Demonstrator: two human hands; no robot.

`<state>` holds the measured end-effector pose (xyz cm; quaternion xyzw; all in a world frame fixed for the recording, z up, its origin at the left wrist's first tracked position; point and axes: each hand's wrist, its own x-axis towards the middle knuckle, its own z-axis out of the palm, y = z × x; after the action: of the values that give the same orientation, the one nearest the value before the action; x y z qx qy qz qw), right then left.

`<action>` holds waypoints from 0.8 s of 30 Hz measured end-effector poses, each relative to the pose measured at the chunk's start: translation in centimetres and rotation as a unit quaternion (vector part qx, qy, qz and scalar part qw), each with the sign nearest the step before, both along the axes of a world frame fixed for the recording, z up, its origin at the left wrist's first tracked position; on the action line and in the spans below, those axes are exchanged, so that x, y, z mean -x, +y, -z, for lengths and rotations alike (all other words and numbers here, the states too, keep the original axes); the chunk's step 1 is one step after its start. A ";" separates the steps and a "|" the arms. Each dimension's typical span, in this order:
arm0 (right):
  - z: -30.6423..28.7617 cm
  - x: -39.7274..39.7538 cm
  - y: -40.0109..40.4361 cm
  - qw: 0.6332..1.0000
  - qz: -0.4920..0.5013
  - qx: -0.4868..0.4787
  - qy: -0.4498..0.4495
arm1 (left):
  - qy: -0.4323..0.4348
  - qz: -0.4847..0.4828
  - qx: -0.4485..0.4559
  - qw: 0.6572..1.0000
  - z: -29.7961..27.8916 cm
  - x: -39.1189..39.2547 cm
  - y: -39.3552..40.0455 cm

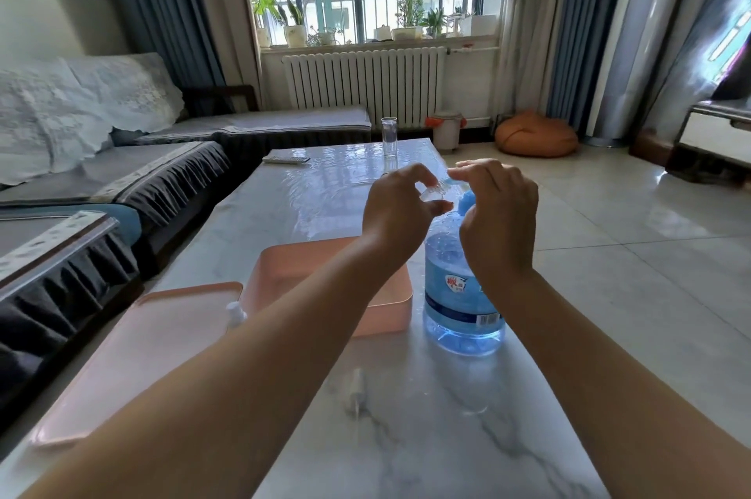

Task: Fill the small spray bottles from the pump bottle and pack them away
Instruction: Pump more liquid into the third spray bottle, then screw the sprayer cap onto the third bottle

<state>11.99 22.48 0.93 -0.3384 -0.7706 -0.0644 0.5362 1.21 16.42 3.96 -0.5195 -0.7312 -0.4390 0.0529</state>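
Over the marble table [406, 437], the left hand [396, 214] pinches a small clear spray bottle [434, 192], tilted toward the spout. Right hand [498, 214] is curled over the blue pump head [466, 201] of the big water bottle [459, 295], fingertips closed on the spout. Pink box [382, 307] sits just left, its lid [134, 356] alongside. Another little bottle [235, 314] lies between them.

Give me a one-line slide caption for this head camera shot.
Left hand holds a small clear bottle at the spout of the blue pump bottle while right hand presses the pump.
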 end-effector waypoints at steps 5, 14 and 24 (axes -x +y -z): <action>0.7 0.2 0.4 1.000 -0.007 0.012 0.000 | -0.026 0.007 0.009 1.000 0.5 -0.2 -0.3; -1.8 -2.0 -1.5 0.994 -0.093 0.049 -0.040 | -0.156 0.032 -0.009 0.987 -1.0 -1.0 -2.9; 4.0 0.9 -8.7 0.957 -0.209 0.200 -0.017 | -0.198 -0.021 0.029 0.980 3.4 0.4 -11.1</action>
<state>11.13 13.82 -3.10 -0.2688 -0.8305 0.1983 0.4457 0.81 5.30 0.52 -0.4079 -0.7505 -0.5105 -0.0985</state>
